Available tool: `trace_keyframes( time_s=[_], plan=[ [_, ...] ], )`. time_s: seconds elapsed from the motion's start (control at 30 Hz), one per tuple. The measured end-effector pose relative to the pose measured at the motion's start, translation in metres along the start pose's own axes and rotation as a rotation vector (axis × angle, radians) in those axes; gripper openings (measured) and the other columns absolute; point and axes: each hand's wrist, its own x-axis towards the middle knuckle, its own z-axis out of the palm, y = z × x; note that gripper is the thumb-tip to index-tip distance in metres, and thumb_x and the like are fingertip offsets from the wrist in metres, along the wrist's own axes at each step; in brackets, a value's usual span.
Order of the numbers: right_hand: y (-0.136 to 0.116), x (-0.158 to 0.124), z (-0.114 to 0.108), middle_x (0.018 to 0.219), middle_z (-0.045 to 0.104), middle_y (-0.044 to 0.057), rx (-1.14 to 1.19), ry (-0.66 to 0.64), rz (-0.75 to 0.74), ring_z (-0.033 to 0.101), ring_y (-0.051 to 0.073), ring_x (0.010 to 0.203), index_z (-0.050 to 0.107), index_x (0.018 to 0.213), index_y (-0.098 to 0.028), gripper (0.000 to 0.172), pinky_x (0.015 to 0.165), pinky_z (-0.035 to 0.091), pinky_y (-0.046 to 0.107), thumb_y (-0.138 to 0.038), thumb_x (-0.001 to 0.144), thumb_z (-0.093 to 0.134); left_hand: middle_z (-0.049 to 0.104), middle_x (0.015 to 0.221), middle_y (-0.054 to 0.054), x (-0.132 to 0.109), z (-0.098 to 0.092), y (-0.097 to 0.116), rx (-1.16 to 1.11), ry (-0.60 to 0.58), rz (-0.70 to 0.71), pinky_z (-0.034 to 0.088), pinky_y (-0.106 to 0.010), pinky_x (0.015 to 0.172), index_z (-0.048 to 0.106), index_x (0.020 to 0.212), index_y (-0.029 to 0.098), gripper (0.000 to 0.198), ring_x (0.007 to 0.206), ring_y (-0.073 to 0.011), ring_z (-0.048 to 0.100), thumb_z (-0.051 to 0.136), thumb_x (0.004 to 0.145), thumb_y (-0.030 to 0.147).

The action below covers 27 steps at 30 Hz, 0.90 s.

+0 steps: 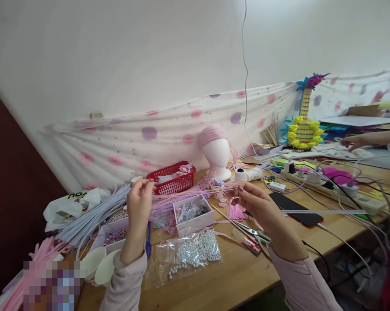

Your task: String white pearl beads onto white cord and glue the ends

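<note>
My left hand (139,203) is raised over the left part of the table, thumb and fingertips pinched together. What sits in that pinch is too small to make out. Higher over the middle right, my right hand (256,203) pinches a thin pale thread (229,188) that runs leftward from its fingertips. Whether the thread reaches my left hand cannot be seen. Between and below the hands are a white box (195,220) of small parts and a clear bag of white beads (198,249). A pink tassel (236,211) and scissors (251,230) lie near my right hand.
Behind stand a red basket (175,185) and a white foam head (217,155) with a pink band. Pipe cleaners (94,216) and paper cups (96,261) crowd the left. Rightward are a phone (295,209), a cabled power strip (359,198) and another person's hand (355,141).
</note>
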Motion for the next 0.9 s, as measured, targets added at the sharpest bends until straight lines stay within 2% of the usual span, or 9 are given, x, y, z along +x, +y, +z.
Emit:
trace_keyframes(
  time_s=[0.1,0.2,0.33,0.5,0.6,0.67,0.77,0.83,0.9],
  plan=[
    [-0.005,-0.005,-0.001,0.067,0.062,0.001,-0.194,-0.106,0.034,0.057,0.016,0.065,0.063,0.072,-0.022,0.033,0.062,0.047,0.029,-0.051,0.086,0.069,0.063,0.076,-0.004,-0.025,-0.008,-0.006,0.269,0.005,0.165,0.037,-0.029,0.077,0.068,0.059,0.025,0.025,0.089,-0.0269,0.05,0.07,0.071,0.003],
    [-0.007,-0.009,-0.004,0.063,0.058,0.0,-0.365,-0.196,0.058,0.051,0.015,0.06,0.06,0.069,-0.022,0.037,0.057,0.041,0.028,-0.053,0.087,0.066,0.065,0.076,-0.007,-0.047,-0.02,-0.016,0.68,-0.021,0.396,0.031,-0.038,0.088,0.067,0.057,0.027,0.023,0.096,-0.034,0.046,0.073,0.068,0.007],
    [-0.009,-0.013,-0.008,0.061,0.056,0.0,-0.549,-0.241,0.077,0.049,0.016,0.059,0.061,0.068,-0.021,0.034,0.055,0.039,0.027,-0.047,0.089,0.061,0.068,0.076,-0.009,-0.074,-0.038,-0.035,0.92,-0.099,0.422,0.025,-0.046,0.093,0.066,0.058,0.027,0.021,0.094,-0.0365,0.045,0.074,0.07,0.012],
    [-0.011,-0.02,-0.008,0.061,0.063,0.001,-0.738,-0.397,0.157,0.055,0.016,0.056,0.062,0.064,-0.021,0.029,0.054,0.04,0.027,-0.034,0.09,0.057,0.068,0.075,-0.009,-0.105,-0.049,-0.046,0.814,-0.168,0.258,0.005,-0.059,0.108,0.069,0.058,0.028,0.025,0.111,-0.0437,0.045,0.075,0.066,0.005],
    [-0.006,-0.024,0.004,0.059,0.067,0.001,-0.853,-0.571,0.264,0.053,0.014,0.047,0.064,0.065,-0.022,0.028,0.049,0.036,0.027,-0.024,0.09,0.052,0.071,0.093,-0.009,-0.116,-0.04,-0.04,0.702,-0.178,0.199,-0.005,-0.058,0.114,0.073,0.065,0.031,0.029,0.136,-0.0447,0.034,0.073,0.069,0.002],
    [0.0,-0.024,0.017,0.057,0.067,-0.001,-0.865,-0.633,0.285,0.051,0.012,0.045,0.063,0.062,-0.022,0.028,0.047,0.033,0.026,-0.02,0.089,0.055,0.07,0.111,-0.009,-0.122,-0.029,-0.035,0.61,-0.194,0.156,0.0,-0.052,0.119,0.077,0.077,0.032,0.028,0.144,-0.0388,0.028,0.071,0.076,0.004],
    [0.008,-0.021,0.036,0.058,0.068,-0.001,-0.865,-0.694,0.281,0.055,0.013,0.051,0.063,0.062,-0.021,0.028,0.052,0.036,0.025,-0.019,0.089,0.057,0.066,0.127,-0.007,-0.133,-0.011,-0.034,0.336,-0.359,-0.102,0.026,-0.04,0.115,0.074,0.108,0.033,0.027,0.134,-0.0319,0.044,0.068,0.088,0.016],
    [0.01,-0.018,0.044,0.062,0.068,-0.001,-0.852,-0.722,0.254,0.058,0.012,0.055,0.064,0.068,-0.021,0.026,0.056,0.037,0.024,-0.016,0.091,0.054,0.067,0.123,-0.009,-0.142,-0.001,-0.04,0.213,-0.48,-0.356,0.041,-0.035,0.101,0.069,0.118,0.031,0.026,0.118,-0.03,0.056,0.067,0.092,0.03],
    [0.011,-0.015,0.048,0.065,0.069,-0.001,-0.843,-0.751,0.219,0.059,0.012,0.058,0.064,0.071,-0.019,0.026,0.057,0.038,0.023,-0.012,0.092,0.05,0.068,0.106,-0.008,-0.149,0.005,-0.048,0.178,-0.537,-0.508,0.046,-0.033,0.086,0.066,0.119,0.027,0.03,0.097,-0.0259,0.06,0.058,0.096,0.046]
  ],
)
